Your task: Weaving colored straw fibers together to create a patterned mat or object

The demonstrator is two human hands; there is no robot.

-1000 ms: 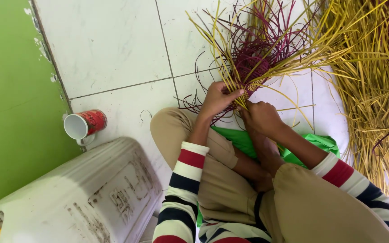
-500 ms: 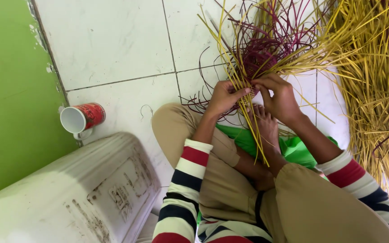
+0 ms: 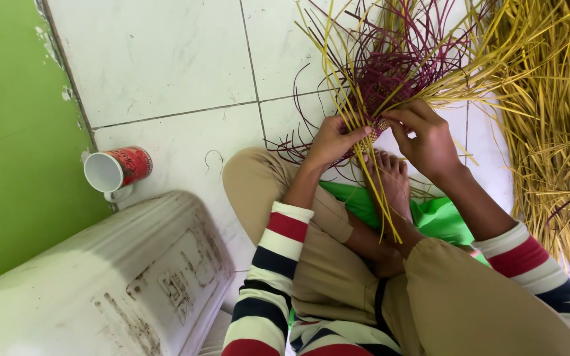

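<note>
Many loose yellow straw strands [image 3: 549, 132] pile right of both hands; between them, the half-woven maroon-and-yellow reed piece [image 3: 390, 79] sits pinched by left hand [image 3: 333, 140] and right hand [image 3: 425, 135]; loosened grip could unravel it.

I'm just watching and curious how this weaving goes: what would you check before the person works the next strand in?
1. Left hand gripping the woven piece: ok.
2. Right hand pinching strands at the woven core: ok.
3. Loose yellow strands piled beside the right hand, apparently in reach: ok.
4. Bare foot under the work, steadying it: cannot tell.
5. Mug lying on its side by the green wall, away from the strands: ok.
6. Weave tightness: cannot tell.
</note>
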